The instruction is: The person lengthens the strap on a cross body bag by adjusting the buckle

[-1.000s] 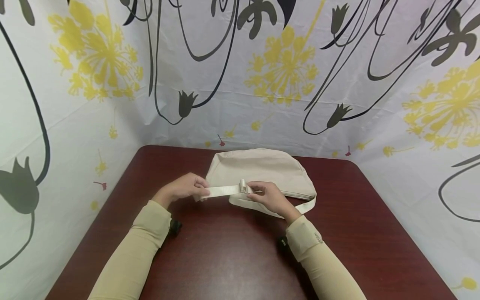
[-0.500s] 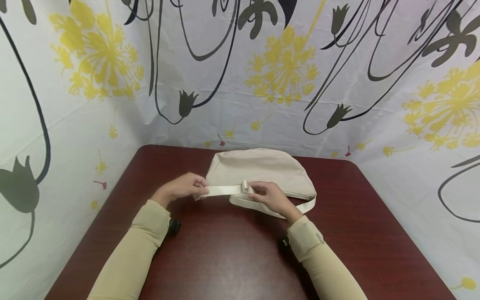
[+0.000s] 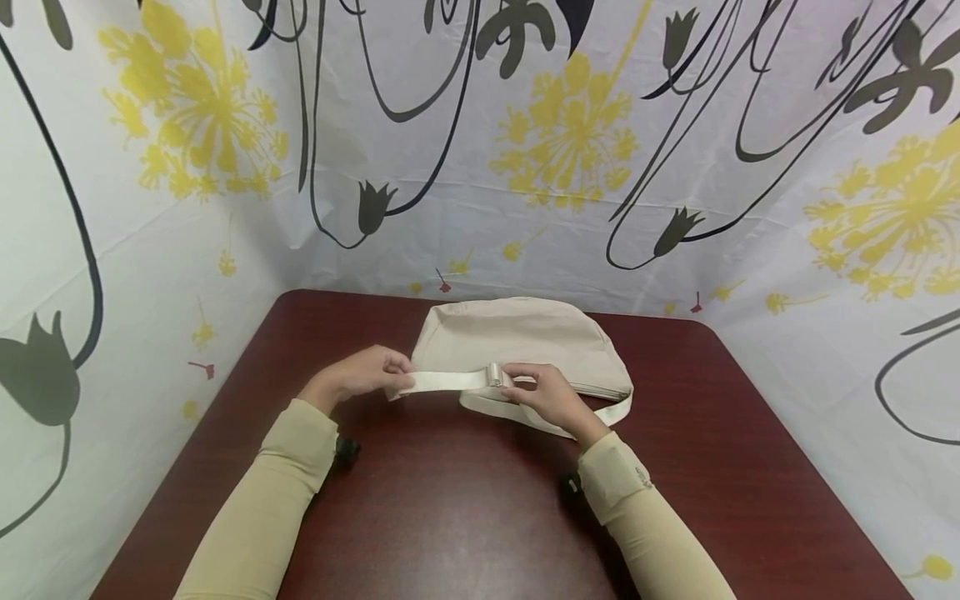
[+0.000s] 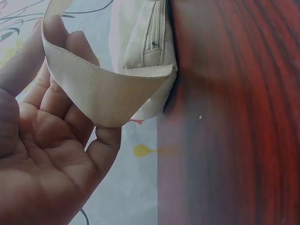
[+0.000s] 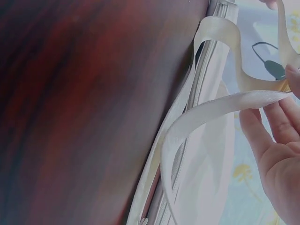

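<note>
A cream fabric shoulder bag (image 3: 517, 333) lies near the back of the table, its zipper (image 5: 197, 101) along the near side. My left hand (image 3: 363, 372) pinches the bag's webbing strap (image 3: 450, 381) near the bag's left end. In the left wrist view, that strap (image 4: 108, 93) bends in a loop past the fingers of the left hand (image 4: 56, 154). My right hand (image 3: 551, 400) pinches the strap right beside its slider buckle (image 3: 494, 375). Seen from the right wrist, another length of strap (image 5: 206, 110) curves down from the right hand (image 5: 283, 157) over the zipper.
The dark red-brown table (image 3: 450, 517) spreads in front of the bag and to both sides. A white cloth (image 3: 450, 192) with yellow and grey flower prints hangs behind and beside the table.
The slider buckle and my right hand have shifted slightly to the right. My left hand has drifted a little left, and the strap between the hands spans a bit further.
</note>
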Action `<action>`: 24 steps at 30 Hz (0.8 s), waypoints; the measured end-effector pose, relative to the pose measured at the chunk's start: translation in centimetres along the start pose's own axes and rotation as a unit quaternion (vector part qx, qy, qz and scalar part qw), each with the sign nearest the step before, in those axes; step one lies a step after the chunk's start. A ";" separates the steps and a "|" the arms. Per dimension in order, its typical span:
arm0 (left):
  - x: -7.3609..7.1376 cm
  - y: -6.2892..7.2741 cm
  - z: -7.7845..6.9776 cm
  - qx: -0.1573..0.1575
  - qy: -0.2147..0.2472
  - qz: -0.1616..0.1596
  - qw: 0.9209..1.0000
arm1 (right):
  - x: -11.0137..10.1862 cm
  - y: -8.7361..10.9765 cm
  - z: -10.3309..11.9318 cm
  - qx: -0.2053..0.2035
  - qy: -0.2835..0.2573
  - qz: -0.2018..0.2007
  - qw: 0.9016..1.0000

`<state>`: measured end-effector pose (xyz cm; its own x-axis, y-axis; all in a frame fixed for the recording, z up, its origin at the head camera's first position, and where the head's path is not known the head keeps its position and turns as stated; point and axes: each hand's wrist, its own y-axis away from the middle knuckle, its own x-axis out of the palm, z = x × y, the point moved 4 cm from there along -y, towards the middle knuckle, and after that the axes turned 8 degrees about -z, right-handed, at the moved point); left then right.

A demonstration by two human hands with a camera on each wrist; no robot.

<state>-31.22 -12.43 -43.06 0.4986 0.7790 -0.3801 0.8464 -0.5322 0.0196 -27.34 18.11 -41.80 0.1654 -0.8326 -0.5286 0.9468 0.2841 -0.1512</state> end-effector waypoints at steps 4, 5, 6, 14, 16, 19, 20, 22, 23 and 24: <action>-0.3 0.2 0.1 0.002 -0.010 -0.005 1.000 | -0.3 0.2 0.5 -0.005 0.007 -0.002 1.000; -0.4 0.2 0.1 0.001 -0.014 -0.006 1.000 | -0.4 0.2 0.3 -0.008 0.006 -0.004 1.000; -0.5 0.2 0.1 -0.002 -0.017 -0.007 1.000 | -0.4 0.1 -0.1 -0.009 0.007 -0.006 1.000; -0.8 0.2 0.6 0.000 0.003 0.003 1.000 | -0.6 -0.2 -1.3 -0.019 0.010 -0.010 1.000; -0.9 0.2 0.7 0.003 0.006 0.002 1.000 | -0.6 -0.3 -1.3 -0.021 0.011 -0.010 1.000; -1.0 0.2 0.6 0.008 -0.007 -0.003 1.000 | -0.6 -0.3 -1.3 -0.022 0.013 -0.012 1.000; -1.0 0.1 0.6 0.008 -0.018 -0.006 1.000 | -0.5 -0.3 -1.3 -0.022 0.013 -0.012 1.000; -1.0 0.1 0.5 0.016 -0.047 -0.012 0.999 | -0.4 -0.3 -1.2 -0.023 0.013 -0.011 1.000; -1.0 0.0 0.4 0.021 -0.063 -0.014 0.998 | -0.4 -0.4 -1.2 -0.023 0.012 -0.010 1.000; -0.9 0.0 0.3 0.025 -0.079 -0.017 0.996 | -0.3 -0.4 -1.2 -0.024 0.012 -0.009 1.000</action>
<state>-31.73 -13.23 -42.95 0.4313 0.7370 -0.5205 0.8498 -0.5256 -0.0401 -28.07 18.80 -42.55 0.1409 -0.8268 -0.5445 0.9351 0.2918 -0.2012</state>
